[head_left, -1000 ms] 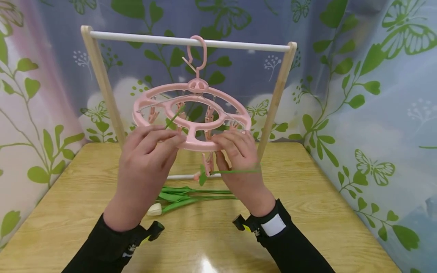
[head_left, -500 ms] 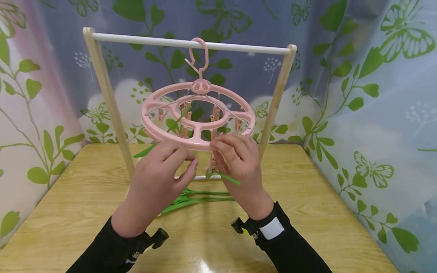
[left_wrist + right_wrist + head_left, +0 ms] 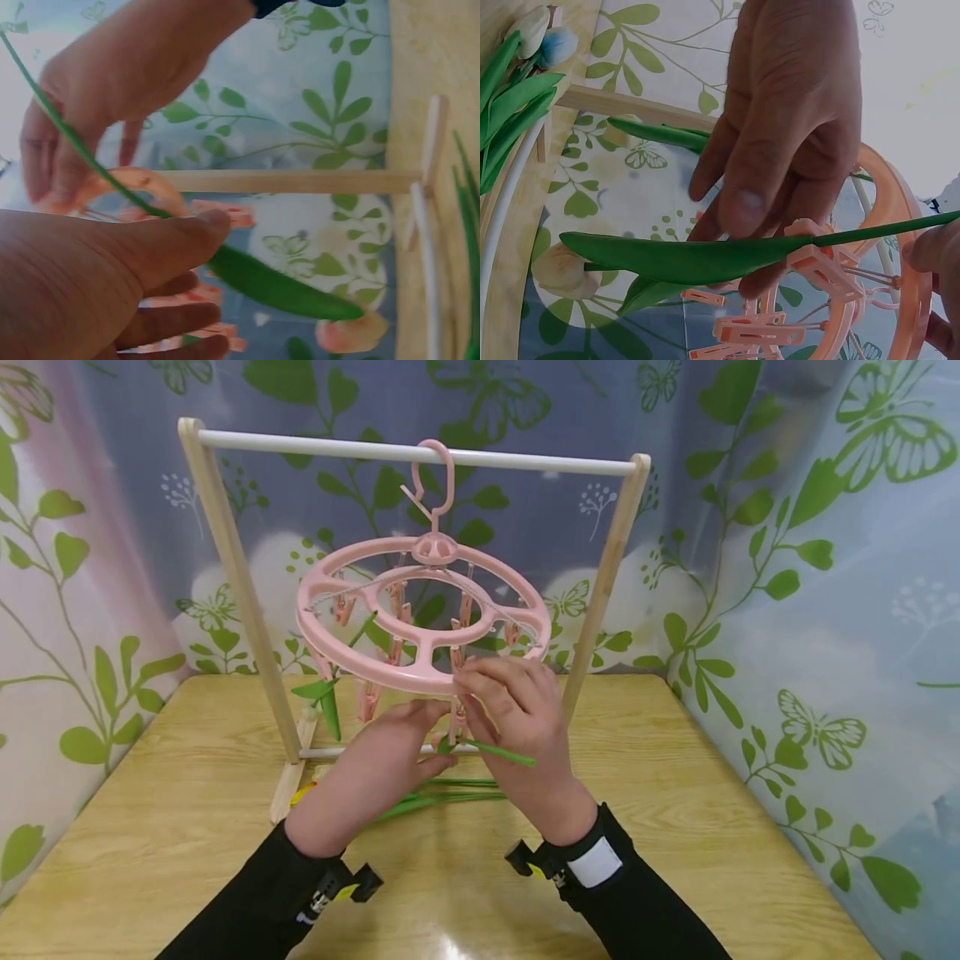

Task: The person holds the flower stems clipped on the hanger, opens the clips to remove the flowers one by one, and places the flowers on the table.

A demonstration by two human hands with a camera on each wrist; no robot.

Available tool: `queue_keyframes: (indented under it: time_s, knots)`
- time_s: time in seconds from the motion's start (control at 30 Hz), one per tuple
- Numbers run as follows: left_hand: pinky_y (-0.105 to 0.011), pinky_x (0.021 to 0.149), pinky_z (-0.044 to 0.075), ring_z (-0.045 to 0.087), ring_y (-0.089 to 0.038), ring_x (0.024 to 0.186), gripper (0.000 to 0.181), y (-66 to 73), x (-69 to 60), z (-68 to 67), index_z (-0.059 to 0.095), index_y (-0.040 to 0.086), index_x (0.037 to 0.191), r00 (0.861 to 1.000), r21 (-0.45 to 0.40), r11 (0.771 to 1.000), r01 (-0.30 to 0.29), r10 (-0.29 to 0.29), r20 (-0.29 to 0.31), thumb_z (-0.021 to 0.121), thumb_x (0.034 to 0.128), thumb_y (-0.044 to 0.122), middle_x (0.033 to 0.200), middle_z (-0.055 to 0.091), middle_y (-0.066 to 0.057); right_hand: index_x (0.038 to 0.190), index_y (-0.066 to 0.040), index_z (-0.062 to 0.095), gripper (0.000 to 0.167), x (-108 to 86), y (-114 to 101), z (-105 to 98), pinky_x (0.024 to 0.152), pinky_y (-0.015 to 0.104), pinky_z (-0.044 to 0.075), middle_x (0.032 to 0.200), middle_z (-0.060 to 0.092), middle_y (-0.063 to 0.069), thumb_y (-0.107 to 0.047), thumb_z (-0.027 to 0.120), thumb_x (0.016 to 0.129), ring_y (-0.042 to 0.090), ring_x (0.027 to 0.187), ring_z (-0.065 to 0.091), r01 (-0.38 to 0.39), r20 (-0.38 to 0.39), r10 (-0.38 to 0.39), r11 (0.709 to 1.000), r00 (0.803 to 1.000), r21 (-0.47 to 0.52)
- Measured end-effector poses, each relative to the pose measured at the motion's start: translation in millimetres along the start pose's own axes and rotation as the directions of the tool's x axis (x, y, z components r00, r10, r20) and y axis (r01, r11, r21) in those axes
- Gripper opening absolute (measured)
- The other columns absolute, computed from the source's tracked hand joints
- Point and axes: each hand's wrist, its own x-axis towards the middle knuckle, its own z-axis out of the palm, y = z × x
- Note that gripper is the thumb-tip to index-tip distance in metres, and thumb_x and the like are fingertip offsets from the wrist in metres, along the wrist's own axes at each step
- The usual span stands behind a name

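In the head view a pink round clip hanger (image 3: 375, 672) hangs tilted by its hook. My right hand (image 3: 521, 727) pinches its front rim between thumb and fingers. Below that rim a clothespin (image 3: 825, 266) grips a tulip (image 3: 682, 255) with a pale peach bloom, its stem reaching toward the right hand. Close to this clip is my left hand (image 3: 382, 768), its fingers loosely extended on either side of the tulip's leaf. The left wrist view shows the left thumb (image 3: 180, 240) over the leaf base. A second tulip (image 3: 326, 702) hangs from a clip at the left.
A wooden stand (image 3: 232, 560) with a white top bar (image 3: 300, 442) carries the hanger. On the wooden table (image 3: 675, 827) lie several tulips (image 3: 517, 112), partly behind my left hand in the head view. Patterned curtains (image 3: 787, 568) surround the table.
My left hand has left the front rim and moved down and right to the peach tulip's clip. The tulip at the left now shows hanging. My right hand stays on the rim.
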Motion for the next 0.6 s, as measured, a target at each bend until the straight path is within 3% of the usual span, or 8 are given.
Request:
queue_keyframes:
  time_s: [0.1, 0.2, 0.3, 0.4, 0.47, 0.6]
  knots:
    - [-0.038, 0.085, 0.056, 0.067, -0.022, 0.109, 0.05, -3.2, 1.1, 6.9, 0.061, 0.01, 0.135, 0.999, -0.012, 0.999, -0.033, 0.033, 0.006, 0.08, 0.0903, 0.024, 0.134, 0.065, -0.009, 0.107, -0.009, 0.076, 0.018, -0.7, -0.8, 0.0, 0.084, 0.044, 0.05, 0.108, 0.074, 0.007, -0.009, 0.079, 0.09, 0.027, 0.101, 0.066, -0.022, 0.008, 0.022, 1.0, 1.0, 0.008]
    - [-0.035, 0.076, 0.052, 0.061, -0.018, 0.09, 0.024, -4.8, 2.0, 9.1, 0.064, 0.012, 0.111, 0.999, -0.012, 0.999, -0.041, 0.041, 0.015, 0.077, 0.093, 0.02, 0.111, 0.067, -0.005, 0.108, -0.009, 0.076, 0.019, -0.2, 0.3, -0.8, 0.086, 0.043, 0.05, 0.109, 0.074, 0.007, -0.01, 0.08, 0.089, 0.027, 0.102, 0.066, -0.027, 0.021, 0.027, 1.0, 0.999, 0.012]
    - [-0.033, 0.069, 0.045, 0.053, -0.015, 0.077, 0.016, -5.4, 0.9, 7.6, 0.06, 0.015, 0.101, 1.0, 0.006, 1.0, -0.015, 0.015, 0.018, 0.075, 0.0947, 0.019, 0.094, 0.063, -0.001, 0.11, -0.009, 0.076, 0.022, 0.9, 3.3, -3.8, 0.088, 0.043, 0.051, 0.112, 0.073, 0.007, -0.008, 0.08, 0.089, 0.026, 0.104, 0.066, -0.023, 0.045, 0.021, 0.998, 0.999, 0.057]
    - [-0.033, 0.067, 0.044, 0.054, -0.014, 0.073, 0.014, -5.1, -0.3, 3.9, 0.061, 0.016, 0.098, 1.0, 0.069, 0.997, 0.016, -0.017, 0.012, 0.074, 0.0956, 0.021, 0.087, 0.062, 0.001, 0.113, -0.007, 0.076, 0.021, 3.9, 8.5, -11.7, 0.09, 0.037, 0.053, 0.115, 0.072, 0.008, -0.006, 0.075, 0.092, 0.024, 0.107, 0.067, -0.083, 0.076, 0.07, 0.98, 0.995, 0.182]
    - [-0.034, 0.066, 0.046, 0.056, -0.015, 0.073, 0.014, -4.5, -0.6, 1.0, 0.062, 0.016, 0.096, 0.999, 0.117, 0.993, 0.034, -0.035, 0.01, 0.073, 0.096, 0.024, 0.088, 0.064, 0.001, 0.115, -0.006, 0.075, 0.02, 6.6, 12.9, -19.8, 0.094, 0.037, 0.053, 0.111, 0.073, 0.009, -0.005, 0.071, 0.095, 0.024, 0.109, 0.068, -0.162, 0.093, 0.14, 0.939, 0.986, 0.304]
    - [-0.033, 0.067, 0.048, 0.059, -0.014, 0.076, 0.013, -3.1, -1.0, -3.7, 0.069, 0.016, 0.101, 0.999, 0.157, 0.987, 0.039, -0.043, 0.018, 0.074, 0.0953, 0.026, 0.096, 0.069, 0.0, 0.115, 0.0, 0.073, 0.019, 10.4, 18.6, -38.9, 0.099, 0.041, 0.053, 0.105, 0.074, 0.013, -0.007, 0.061, 0.102, 0.025, 0.112, 0.069, -0.315, 0.123, 0.295, 0.79, 0.947, 0.527]
